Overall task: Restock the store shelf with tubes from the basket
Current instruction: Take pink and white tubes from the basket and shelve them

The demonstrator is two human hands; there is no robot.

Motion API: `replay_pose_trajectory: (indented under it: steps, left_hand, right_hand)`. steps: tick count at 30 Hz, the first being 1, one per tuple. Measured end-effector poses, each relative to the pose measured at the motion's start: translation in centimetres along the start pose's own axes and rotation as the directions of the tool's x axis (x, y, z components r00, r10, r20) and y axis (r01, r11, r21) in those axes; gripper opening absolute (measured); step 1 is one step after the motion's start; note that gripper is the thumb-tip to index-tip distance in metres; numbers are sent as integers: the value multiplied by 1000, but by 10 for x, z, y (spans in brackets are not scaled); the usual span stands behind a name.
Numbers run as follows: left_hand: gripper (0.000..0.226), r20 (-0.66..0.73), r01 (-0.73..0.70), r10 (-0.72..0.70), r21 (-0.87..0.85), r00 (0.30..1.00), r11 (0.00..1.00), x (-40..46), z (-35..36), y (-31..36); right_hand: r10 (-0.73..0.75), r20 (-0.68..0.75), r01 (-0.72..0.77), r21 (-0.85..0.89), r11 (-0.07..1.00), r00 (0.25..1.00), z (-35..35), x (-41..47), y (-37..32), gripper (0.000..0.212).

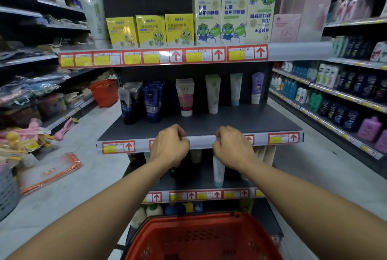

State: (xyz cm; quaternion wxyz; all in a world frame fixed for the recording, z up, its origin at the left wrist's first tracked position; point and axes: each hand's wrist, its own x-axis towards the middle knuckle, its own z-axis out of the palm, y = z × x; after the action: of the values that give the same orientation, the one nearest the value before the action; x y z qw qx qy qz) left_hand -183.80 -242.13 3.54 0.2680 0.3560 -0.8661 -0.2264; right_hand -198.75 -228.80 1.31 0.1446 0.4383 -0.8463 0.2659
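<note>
1. Both your hands sit at the front edge of the middle shelf [240, 121]. Left hand [170, 146] and right hand [232, 148] have fingers curled over the label strip [201, 141], pinching it; neither holds a tube.
2. Tubes [186, 97] stand upright in rows at the back, well apart from your hands. The front half is bare.
3. Basket [204, 236] sits below you. It looks empty, though only part of it shows.
4. Risk: tug the strip hard and the price tags [118, 146] may shift or pop loose.
5. Risk: jolt the shelf and the upright tubes could topple in a row.
6. Risk: step forward and you may kick the basket.
</note>
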Motion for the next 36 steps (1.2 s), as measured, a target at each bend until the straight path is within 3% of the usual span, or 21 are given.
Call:
replay_pose_trajectory:
  steps: [4, 11, 17, 24, 30, 33, 36]
  left_hand:
    - [12, 29, -3, 3, -17, 1000, 1000, -26, 26, -17]
    - [8, 195, 11, -17, 33, 981, 999, -76, 82, -64]
    - [6, 300, 89, -114, 94, 947, 992, -102, 129, -109]
    - [8, 486, 236, -285, 162, 826, 958, -127, 182, -171]
    - [24, 615, 296, -431, 314, 661, 902, -153, 225, -223]
    - [23, 646, 310, -468, 351, 604, 884, -167, 243, -243]
    - [24, 664, 278, -481, 395, 573, 876, -175, 260, -258]
  right_hand:
    - [-6, 32, 6, 7, 1000, 999, 21, -30, 7, 20]
    - [-33, 200, 43, -43, 998, 979, 77, -81, 31, 25]
    - [50, 369, -33, -53, 998, 928, 133, -122, 52, 21]
    - [151, 584, -102, -115, 988, 797, 201, -172, 81, 23]
    - [14, 531, 60, -122, 991, 847, 242, -199, 95, 15]
    - [45, 643, 59, -140, 988, 764, 256, -211, 100, 19]
    - [273, 786, -87, -271, 959, 555, 274, -228, 109, 30]
